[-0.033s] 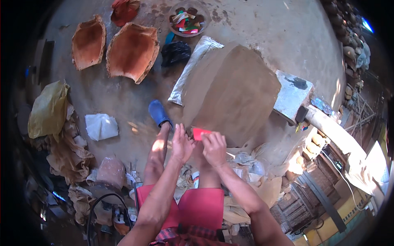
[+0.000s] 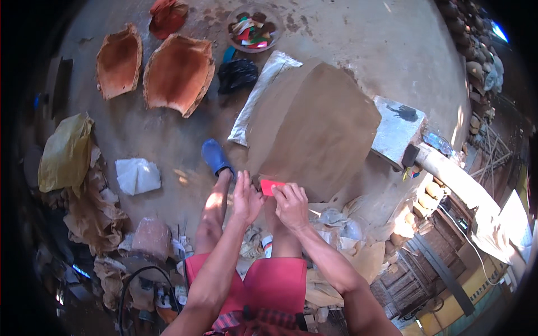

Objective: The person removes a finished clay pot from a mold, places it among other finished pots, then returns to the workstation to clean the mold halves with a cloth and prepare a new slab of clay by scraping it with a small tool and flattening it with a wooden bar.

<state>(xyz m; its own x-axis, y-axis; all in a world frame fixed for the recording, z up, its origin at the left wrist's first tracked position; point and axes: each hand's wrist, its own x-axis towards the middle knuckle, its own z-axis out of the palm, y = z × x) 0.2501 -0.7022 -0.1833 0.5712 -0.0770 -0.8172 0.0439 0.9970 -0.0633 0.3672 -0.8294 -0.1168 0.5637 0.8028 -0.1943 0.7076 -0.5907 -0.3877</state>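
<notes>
A small flat red scraper-like piece [image 2: 269, 186] is pinched between the thumb and fingers of my right hand [image 2: 291, 204]. My left hand [image 2: 246, 199] is beside it with the fingers stretched upward and nothing visible in them. The two hands are close together at the near edge of a large, smooth, grey-brown clay mass [image 2: 319, 129]. A white woven sack [image 2: 260, 98] lies along the clay's left side. Whether the red piece touches the clay or my left fingertips, I cannot tell.
Two reddish clay moulds [image 2: 178, 73] lie at the far left, near a black plastic bag [image 2: 238, 74]. A clear basin [image 2: 252, 28] holds coloured scraps. A whitish block [image 2: 399, 126] stands right of the clay. A folded white sheet [image 2: 138, 176] lies left of my blue shoe [image 2: 216, 155].
The red piece and my right hand are slightly lower and further left in the picture. The surroundings have shifted a little too; my grip is the same.
</notes>
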